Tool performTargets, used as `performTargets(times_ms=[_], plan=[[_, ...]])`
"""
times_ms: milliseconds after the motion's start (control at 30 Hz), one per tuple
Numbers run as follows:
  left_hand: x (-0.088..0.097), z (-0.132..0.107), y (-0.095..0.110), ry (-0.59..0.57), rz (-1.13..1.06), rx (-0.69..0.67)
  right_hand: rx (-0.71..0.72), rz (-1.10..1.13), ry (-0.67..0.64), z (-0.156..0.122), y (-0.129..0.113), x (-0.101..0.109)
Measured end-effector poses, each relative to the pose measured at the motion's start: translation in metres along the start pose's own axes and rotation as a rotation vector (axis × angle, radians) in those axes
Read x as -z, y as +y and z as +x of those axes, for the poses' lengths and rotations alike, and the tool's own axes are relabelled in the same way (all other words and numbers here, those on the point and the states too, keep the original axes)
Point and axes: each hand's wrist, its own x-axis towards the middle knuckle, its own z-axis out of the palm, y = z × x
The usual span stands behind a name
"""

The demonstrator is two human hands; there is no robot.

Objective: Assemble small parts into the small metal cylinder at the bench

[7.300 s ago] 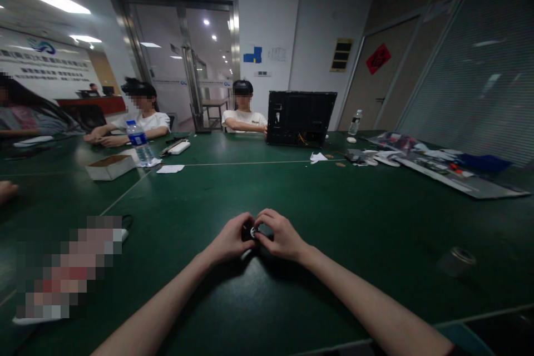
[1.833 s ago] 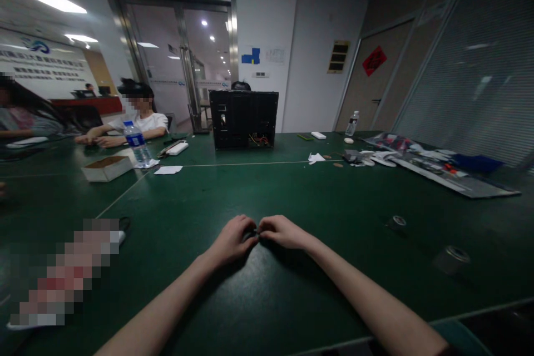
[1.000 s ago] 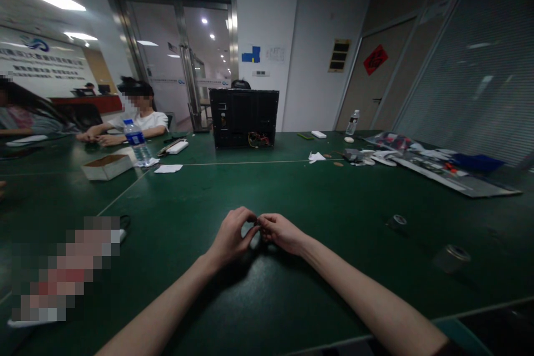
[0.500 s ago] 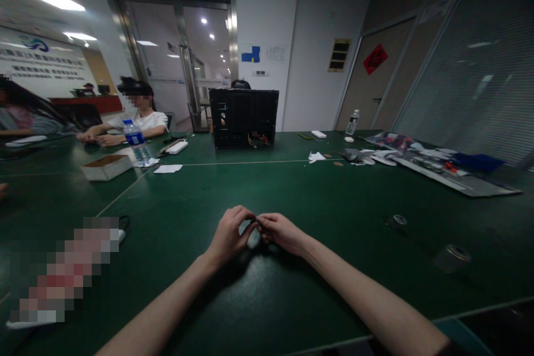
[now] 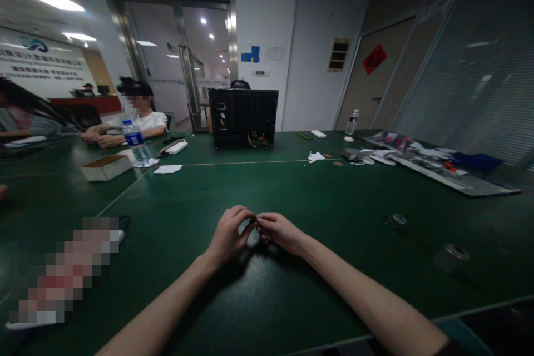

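Both hands meet over the middle of the green table (image 5: 200, 194). My left hand (image 5: 233, 231) is closed in a pinch, its thumb and fingertips curved round toward the right. Touching those fingertips, my right hand (image 5: 280, 232) is closed as well, with the thumb on top and the fingers curled under. A small dark thing (image 5: 255, 220) shows between the two sets of fingertips. It is mostly hidden and too small to name. Off to the right stand two short metal-rimmed cylinders, a smaller one (image 5: 398, 221) and a larger one (image 5: 453, 257).
A black computer case (image 5: 244, 117) stands across the table. At left are a water bottle (image 5: 137, 143), an open box (image 5: 107, 168) and a blurred-out flat object (image 5: 67, 272). A board with scraps (image 5: 471, 181) lies at right. Another person (image 5: 139, 114) sits at far left.
My hands hold nearly the same pose, fingertips together. The other person's hands at far left have drawn slightly closer together.
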Motion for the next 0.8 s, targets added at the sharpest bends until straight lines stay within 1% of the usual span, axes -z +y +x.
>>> performTargets(times_ms=[267, 500, 800], plan=[[-0.0008, 0.0006, 0.0001, 0.029, -0.015, -0.013, -0.009, 0.012, 0.01, 0.0009, 0.0015, 0.0012], [-0.0016, -0.0009, -0.0005, 0.017, -0.027, -0.013, 0.031, -0.004, -0.012, 0.0005, 0.0018, 0.0008], [-0.0017, -0.0006, -0.0022, 0.0, -0.014, -0.011, 0.044, -0.037, -0.015, -0.0016, -0.0007, -0.0009]])
